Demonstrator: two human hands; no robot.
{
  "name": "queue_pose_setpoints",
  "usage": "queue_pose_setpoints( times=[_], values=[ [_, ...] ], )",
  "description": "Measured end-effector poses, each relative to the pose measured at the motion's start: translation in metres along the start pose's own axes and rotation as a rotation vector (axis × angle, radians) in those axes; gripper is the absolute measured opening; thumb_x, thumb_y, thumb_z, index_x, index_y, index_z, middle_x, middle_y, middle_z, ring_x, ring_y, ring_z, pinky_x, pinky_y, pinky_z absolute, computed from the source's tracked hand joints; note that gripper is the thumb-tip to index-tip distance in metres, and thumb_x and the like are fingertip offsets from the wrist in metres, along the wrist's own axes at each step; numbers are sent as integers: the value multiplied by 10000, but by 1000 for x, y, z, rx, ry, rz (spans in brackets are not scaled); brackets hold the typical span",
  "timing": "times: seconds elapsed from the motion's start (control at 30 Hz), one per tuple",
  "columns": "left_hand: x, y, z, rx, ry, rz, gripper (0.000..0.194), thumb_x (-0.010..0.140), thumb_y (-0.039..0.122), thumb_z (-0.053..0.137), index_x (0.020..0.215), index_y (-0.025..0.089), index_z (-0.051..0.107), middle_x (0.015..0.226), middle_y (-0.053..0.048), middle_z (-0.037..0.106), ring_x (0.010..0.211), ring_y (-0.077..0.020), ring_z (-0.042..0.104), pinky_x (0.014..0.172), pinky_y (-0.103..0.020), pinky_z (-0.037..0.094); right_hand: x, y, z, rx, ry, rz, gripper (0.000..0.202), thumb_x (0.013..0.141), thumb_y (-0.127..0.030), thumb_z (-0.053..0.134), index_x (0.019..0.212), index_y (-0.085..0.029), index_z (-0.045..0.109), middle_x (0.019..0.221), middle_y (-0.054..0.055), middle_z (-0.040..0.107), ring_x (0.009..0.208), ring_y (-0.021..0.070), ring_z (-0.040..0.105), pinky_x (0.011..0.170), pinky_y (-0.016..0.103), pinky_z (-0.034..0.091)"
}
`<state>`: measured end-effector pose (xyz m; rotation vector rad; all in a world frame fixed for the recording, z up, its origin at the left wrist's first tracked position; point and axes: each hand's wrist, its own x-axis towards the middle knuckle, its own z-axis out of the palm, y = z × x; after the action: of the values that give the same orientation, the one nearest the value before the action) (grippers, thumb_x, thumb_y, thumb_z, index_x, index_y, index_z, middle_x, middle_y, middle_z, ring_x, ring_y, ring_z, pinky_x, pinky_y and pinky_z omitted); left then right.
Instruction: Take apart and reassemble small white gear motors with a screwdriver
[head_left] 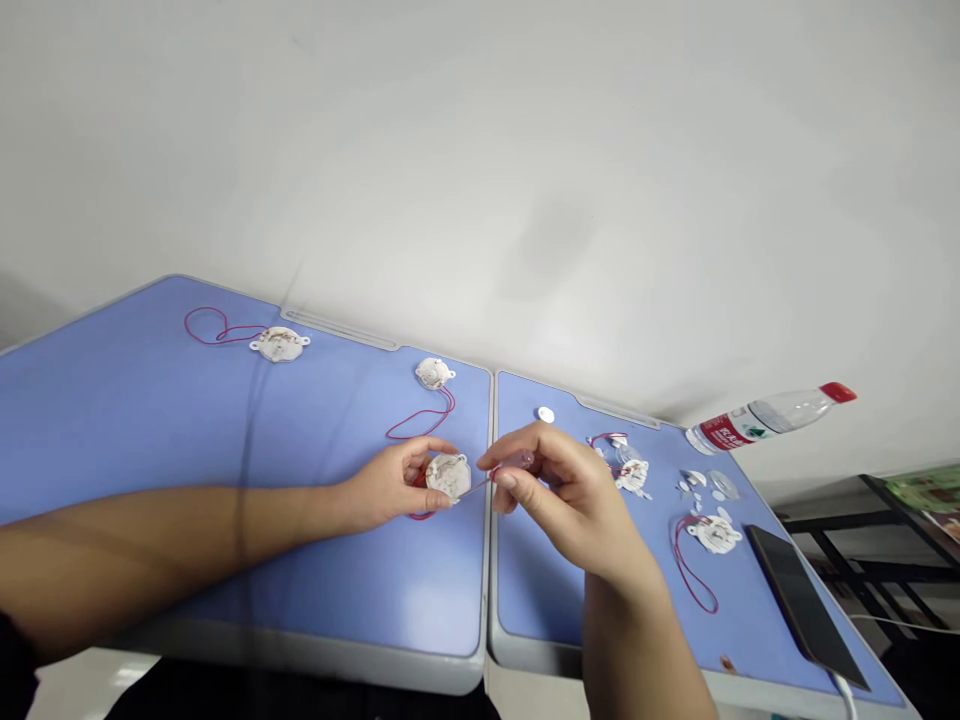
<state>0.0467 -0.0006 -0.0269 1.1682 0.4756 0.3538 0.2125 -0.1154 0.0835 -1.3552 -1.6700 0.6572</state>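
My left hand [401, 485] grips a small round white plastic disc [448, 476] by its left edge, just above the blue tabletop. A red cord [421, 516] hangs from the disc under my fingers. In my right hand [559, 490] is a screwdriver [517, 462] with a clear pinkish handle, pinched between thumb and fingers. Its thin metal shaft points left, and the tip meets the disc's lower right edge. Whether the tip sits in a slot or only touches the rim I cannot tell.
Similar white discs with red cords lie at the far left [280, 344], back middle [435, 374] and right [716, 534]. Loose white and clear pieces [696, 480] are scattered on the right table. A water bottle [765, 418] and a black phone [806, 600] are at the right; a seam [492, 520] divides the tables.
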Motion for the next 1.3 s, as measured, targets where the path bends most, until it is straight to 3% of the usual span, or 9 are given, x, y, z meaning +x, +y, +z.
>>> queue_pose_setpoints(
  times=[0.2,0.27,0.4,0.5,0.63,0.8,1.03,1.13,1.3],
  values=[
    [1,-4,-2,8,10,21,600,595,216,839,1116,197,541,887,-8,656,844,-196,629,724,-316,478,-1,3,-5,70,-201,-72,319,973,-205,475,1283,-255,527,1002,64,644,757,144,679,633,284,564],
    [2,-6,-2,9,-5,26,610,602,228,838,1128,198,531,871,-6,642,798,-175,617,677,-294,472,-2,2,-9,77,-229,-71,271,981,-206,449,1224,-239,565,1007,74,653,778,153,687,649,293,576],
    [3,-7,-3,24,-74,38,579,653,236,809,1150,193,516,872,-11,615,735,-134,583,599,-254,450,1,3,-10,-64,-99,-56,90,924,-258,578,931,-193,640,751,38,668,649,152,644,580,281,528],
    [3,-6,-3,20,-67,36,588,658,219,799,1164,184,501,891,-16,615,759,-134,583,629,-265,463,3,7,-4,-80,-12,-49,124,863,-285,668,805,-194,607,752,34,651,645,143,602,562,270,498],
    [3,-7,-3,-3,-41,23,630,642,210,802,1179,184,474,924,-26,620,810,-152,598,667,-285,471,4,11,1,4,-6,-32,87,912,-255,596,984,-209,611,805,30,643,590,113,561,497,239,484],
    [2,-6,-2,-7,-33,22,633,616,202,812,1157,190,484,895,-15,620,771,-147,596,639,-276,457,2,8,-8,60,-200,-54,215,962,-237,500,1160,-213,580,916,64,664,660,133,657,590,275,560],
    [1,-2,0,13,-13,-3,642,608,203,822,1165,190,501,898,-28,632,808,-170,606,658,-292,470,4,5,-14,-62,-119,-17,77,909,-237,598,908,-178,648,688,29,667,620,143,633,567,267,524],
    [2,-3,0,5,-20,12,627,608,210,826,1151,199,512,873,-14,626,777,-160,600,639,-281,458,5,6,-8,-44,-85,-47,76,874,-243,642,835,-189,604,763,42,679,665,147,626,599,280,517],
    [3,-5,-1,-18,-16,16,616,605,213,835,1135,210,522,882,-9,629,786,-154,607,666,-287,467,3,10,-4,67,-128,-23,123,933,-220,550,1045,-204,599,844,39,678,578,114,623,523,248,523]
  ],
)
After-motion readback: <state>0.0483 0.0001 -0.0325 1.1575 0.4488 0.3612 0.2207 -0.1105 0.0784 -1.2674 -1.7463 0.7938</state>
